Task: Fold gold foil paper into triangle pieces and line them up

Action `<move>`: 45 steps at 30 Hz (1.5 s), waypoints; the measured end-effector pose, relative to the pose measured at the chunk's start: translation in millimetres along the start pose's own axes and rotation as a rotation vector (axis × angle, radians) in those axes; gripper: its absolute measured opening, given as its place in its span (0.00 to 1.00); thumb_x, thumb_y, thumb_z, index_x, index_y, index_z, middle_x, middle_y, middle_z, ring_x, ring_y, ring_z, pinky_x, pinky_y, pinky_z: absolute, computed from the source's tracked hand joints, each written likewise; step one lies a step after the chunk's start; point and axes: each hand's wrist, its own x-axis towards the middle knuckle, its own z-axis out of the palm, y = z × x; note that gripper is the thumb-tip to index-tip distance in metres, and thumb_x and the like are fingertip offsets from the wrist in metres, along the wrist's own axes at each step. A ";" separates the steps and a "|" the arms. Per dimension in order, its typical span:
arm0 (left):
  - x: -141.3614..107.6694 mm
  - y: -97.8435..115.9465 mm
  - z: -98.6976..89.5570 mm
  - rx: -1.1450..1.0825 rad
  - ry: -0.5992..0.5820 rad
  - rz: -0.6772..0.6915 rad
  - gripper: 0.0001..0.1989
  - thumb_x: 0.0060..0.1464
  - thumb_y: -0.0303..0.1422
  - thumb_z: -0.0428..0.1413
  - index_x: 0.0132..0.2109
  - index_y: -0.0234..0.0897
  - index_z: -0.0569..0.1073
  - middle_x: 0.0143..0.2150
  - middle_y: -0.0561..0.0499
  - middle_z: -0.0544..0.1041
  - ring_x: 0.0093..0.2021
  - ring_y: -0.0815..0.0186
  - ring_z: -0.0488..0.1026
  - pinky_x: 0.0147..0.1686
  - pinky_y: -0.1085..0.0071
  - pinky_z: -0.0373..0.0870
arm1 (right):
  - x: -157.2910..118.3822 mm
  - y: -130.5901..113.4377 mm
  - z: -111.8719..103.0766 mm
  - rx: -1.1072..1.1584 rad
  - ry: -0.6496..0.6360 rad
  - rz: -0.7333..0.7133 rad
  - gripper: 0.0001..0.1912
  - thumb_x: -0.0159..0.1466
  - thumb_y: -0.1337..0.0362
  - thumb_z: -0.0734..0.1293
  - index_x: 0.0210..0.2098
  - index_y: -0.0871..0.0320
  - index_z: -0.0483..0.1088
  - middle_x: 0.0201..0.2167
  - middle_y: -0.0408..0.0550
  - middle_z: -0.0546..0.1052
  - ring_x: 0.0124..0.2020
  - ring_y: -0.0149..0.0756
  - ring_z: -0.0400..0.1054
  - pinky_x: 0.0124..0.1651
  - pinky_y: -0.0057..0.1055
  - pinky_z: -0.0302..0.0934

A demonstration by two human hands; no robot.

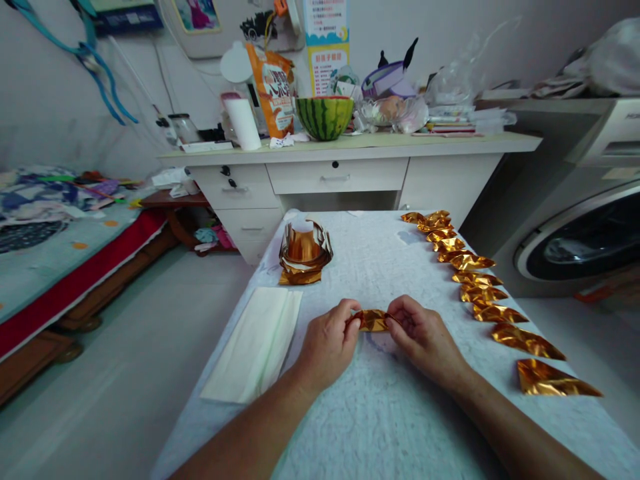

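Observation:
A folded piece of shiny gold foil (373,321) stretches between my two hands above the cloth-covered table. My left hand (330,343) pinches its left end between thumb and fingers. At the other end, my right hand (423,337) has its fingers closed on the foil, with some fingertips curled out of sight. Left of my hands lies a flat stack of pale paper sheets (253,347). Beyond that stands a curled bundle of gold foil strips (304,250). Several folded gold foil pieces (527,341) lie in a row along the table's right side.
A white desk (345,175) stands against the wall, bearing a cut watermelon (325,119), an orange pouch (274,93) and a white paper roll (243,124). On the right is a front-loading washing machine (575,200). A bed (75,253) fills the left side.

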 end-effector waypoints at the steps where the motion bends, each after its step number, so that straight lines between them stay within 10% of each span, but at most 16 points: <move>1: 0.2 0.2 -0.5 -0.009 -0.001 -0.004 0.10 0.60 0.27 0.47 0.47 0.41 0.66 0.33 0.54 0.75 0.32 0.67 0.74 0.33 0.73 0.64 | 0.2 0.7 -0.5 0.010 0.001 0.001 0.03 0.64 0.63 0.61 0.35 0.55 0.63 0.22 0.39 0.69 0.23 0.30 0.63 0.26 0.26 0.55; 22: 4.5 -7.2 -4.7 0.058 0.067 -0.162 0.09 0.58 0.25 0.48 0.44 0.40 0.68 0.31 0.54 0.75 0.31 0.65 0.73 0.31 0.72 0.62 | 1.5 0.1 -8.0 -0.056 -0.142 -0.182 0.10 0.64 0.68 0.59 0.41 0.53 0.69 0.34 0.45 0.76 0.34 0.34 0.69 0.37 0.30 0.61; 45: 1.8 -19.7 6.7 -0.052 0.038 -0.120 0.21 0.53 0.23 0.50 0.54 0.40 0.62 0.39 0.53 0.71 0.37 0.67 0.72 0.40 0.70 0.69 | 27.7 31.2 -27.1 -0.474 0.095 0.083 0.22 0.58 0.65 0.62 0.52 0.61 0.69 0.36 0.52 0.79 0.31 0.40 0.73 0.39 0.36 0.64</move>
